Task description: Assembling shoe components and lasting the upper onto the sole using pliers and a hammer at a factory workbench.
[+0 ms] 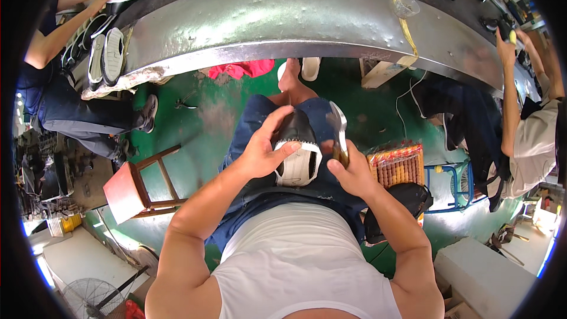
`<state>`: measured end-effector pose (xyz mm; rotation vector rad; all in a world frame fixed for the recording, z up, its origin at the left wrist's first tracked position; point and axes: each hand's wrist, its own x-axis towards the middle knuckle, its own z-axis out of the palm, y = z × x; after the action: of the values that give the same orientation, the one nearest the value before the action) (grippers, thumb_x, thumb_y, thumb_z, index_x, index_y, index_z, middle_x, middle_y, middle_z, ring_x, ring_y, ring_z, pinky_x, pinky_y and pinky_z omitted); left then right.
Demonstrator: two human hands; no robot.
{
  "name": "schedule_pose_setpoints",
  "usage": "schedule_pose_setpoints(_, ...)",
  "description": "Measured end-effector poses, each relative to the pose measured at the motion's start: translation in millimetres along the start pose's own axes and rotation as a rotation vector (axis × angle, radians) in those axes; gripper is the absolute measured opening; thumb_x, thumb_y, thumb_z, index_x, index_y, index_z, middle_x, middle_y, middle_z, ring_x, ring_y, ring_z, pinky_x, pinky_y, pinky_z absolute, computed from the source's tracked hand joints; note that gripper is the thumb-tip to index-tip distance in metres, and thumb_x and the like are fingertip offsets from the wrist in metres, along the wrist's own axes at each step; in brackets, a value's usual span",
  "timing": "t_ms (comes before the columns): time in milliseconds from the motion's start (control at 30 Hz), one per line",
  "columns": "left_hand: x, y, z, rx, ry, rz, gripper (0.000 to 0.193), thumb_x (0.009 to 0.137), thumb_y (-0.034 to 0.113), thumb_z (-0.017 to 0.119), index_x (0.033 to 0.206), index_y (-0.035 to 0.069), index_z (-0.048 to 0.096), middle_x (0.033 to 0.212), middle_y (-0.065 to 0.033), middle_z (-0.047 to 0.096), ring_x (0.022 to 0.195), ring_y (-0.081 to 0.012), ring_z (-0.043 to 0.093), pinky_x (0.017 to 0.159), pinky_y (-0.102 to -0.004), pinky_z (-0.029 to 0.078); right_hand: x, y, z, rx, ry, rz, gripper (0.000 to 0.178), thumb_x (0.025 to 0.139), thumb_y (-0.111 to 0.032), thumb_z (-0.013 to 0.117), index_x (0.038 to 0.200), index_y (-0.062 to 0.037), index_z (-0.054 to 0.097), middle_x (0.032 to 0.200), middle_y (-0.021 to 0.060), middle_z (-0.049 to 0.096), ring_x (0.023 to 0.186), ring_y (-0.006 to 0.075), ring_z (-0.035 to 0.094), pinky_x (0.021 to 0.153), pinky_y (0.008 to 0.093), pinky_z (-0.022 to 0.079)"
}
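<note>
My left hand [264, 149] is wrapped round a partly made shoe [296, 166] held over my lap, its thumb pressed on the top. The shoe has a black part pointing away from me, a ragged white edge across its middle and a cream part with a dark opening nearer me. Just right of it, my right hand [355, 172] grips a hammer [339, 129] by its handle. The shiny curved metal head points upward, apart from the shoe. Blue trousers [251, 124] cover my legs beneath both hands.
A metal-edged workbench [254, 18] curves across in front, with a clear cup [406, 6] on it. To the left lies a wooden stool [127, 192]; to the right, a beaded seat [401, 165] and blue metal frame [452, 189]. Co-workers' arms [53, 44] [509, 82] reach in on both sides.
</note>
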<state>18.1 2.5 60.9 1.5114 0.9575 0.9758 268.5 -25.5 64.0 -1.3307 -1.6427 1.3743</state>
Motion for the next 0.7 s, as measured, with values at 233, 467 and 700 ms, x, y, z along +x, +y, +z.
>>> schedule_pose_setpoints(233,-33.2,-83.7,20.2,0.082,0.077,-0.495,0.063,0.095,0.014,0.058,0.150,0.002,0.031,0.133,-0.0191,0.056,0.127,-0.0244,0.051,0.108,-0.0337,0.037,37.3,54.7,40.3,-0.072,0.054,0.291,0.061,0.077,-0.032,0.080,0.115,0.0064,0.053,0.098,0.0201,0.068,0.088,0.0290,0.069,0.080,0.0377,0.053)
schedule_pose_setpoints(467,-19.8,-66.0,-5.6,-0.180,-0.185,-0.623,0.054,0.085,0.001,0.046,0.139,0.002,0.047,0.123,-0.0081,0.061,0.111,-0.0174,0.057,0.098,-0.0327,0.046,38.0,82.1,28.7,0.138,-0.049,0.419,0.043,0.075,-0.010,0.073,0.110,0.0051,0.054,0.086,0.0127,0.066,0.070,0.0177,0.066,0.064,0.0316,0.054)
schedule_pose_setpoints(700,-45.2,-81.1,12.0,-0.160,-0.216,-0.490,0.094,0.083,0.010,0.068,0.156,0.004,0.011,0.151,-0.0196,0.039,0.140,-0.0261,0.038,0.116,-0.0335,0.029,1.1,30.5,-22.5,-0.596,-0.303,0.282,0.030,0.091,-0.025,0.062,0.105,0.0019,0.057,0.085,0.0221,0.068,0.086,0.0401,0.067,0.079,0.0483,0.050)
